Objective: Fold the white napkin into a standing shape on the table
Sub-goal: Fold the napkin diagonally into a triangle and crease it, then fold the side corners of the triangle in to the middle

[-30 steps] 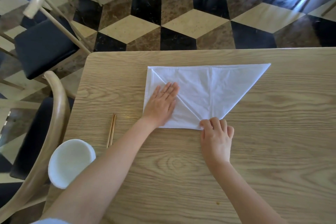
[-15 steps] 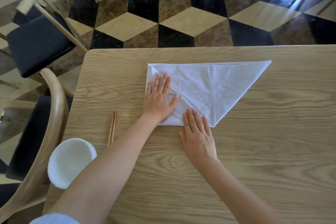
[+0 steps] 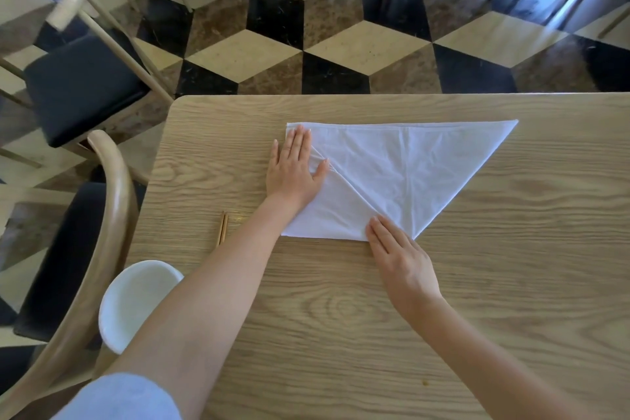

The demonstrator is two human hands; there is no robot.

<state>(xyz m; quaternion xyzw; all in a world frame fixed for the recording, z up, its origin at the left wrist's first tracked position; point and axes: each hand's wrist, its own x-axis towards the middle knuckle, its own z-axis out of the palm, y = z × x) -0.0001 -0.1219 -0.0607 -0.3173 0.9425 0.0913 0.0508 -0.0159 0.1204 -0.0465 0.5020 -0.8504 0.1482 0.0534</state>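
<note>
The white napkin (image 3: 409, 167) lies flat on the wooden table (image 3: 511, 283), its left corner folded down over the middle, its right corner still a long point. My left hand (image 3: 295, 169) rests flat, fingers apart, on the napkin's upper left part along the left edge. My right hand (image 3: 399, 256) lies flat with fingers together, fingertips pressing the napkin's near bottom point; the palm rests on bare table. Neither hand grips the cloth.
A pair of wooden chopsticks (image 3: 221, 228) lies left of the napkin. A white bowl (image 3: 136, 300) sits at the table's near left corner, partly behind my left forearm. Wooden chairs with dark seats (image 3: 81, 85) stand to the left on the checkered floor.
My left hand slid up the folded flap toward the napkin's top left corner. My right hand went from curled at the bottom point to flat, pressing there.
</note>
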